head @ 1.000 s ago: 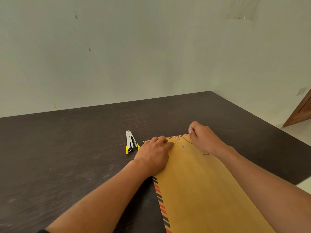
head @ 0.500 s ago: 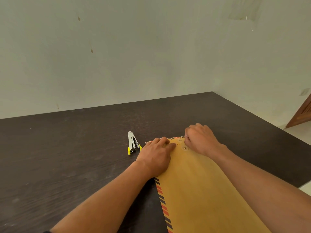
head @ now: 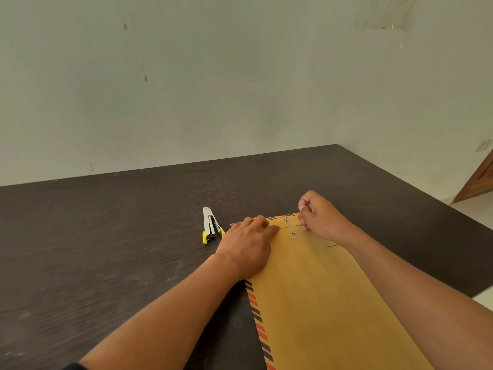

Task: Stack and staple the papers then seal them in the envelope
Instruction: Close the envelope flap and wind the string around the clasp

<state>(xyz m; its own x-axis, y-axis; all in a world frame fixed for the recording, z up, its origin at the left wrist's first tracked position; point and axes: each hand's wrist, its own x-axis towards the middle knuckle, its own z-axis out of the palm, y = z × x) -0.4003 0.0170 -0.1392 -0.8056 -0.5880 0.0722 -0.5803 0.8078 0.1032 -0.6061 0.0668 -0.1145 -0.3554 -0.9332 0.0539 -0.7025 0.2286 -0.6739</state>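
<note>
Right hand [head: 318, 218] now higher with string [head: 331, 245] at envelope [head: 320, 295] edge, left hand [head: 246, 247] atop.

Single head-worn wide-angle cam, pitched forward and down across the dark table [head: 106, 249] toward the pale wall [head: 240, 89]. Close range: forearms enter from the bottom edge, left hand [head: 248, 244] and right hand [head: 320, 220] just below centre. Door [head: 480, 180] clipped at the right edge.
</note>
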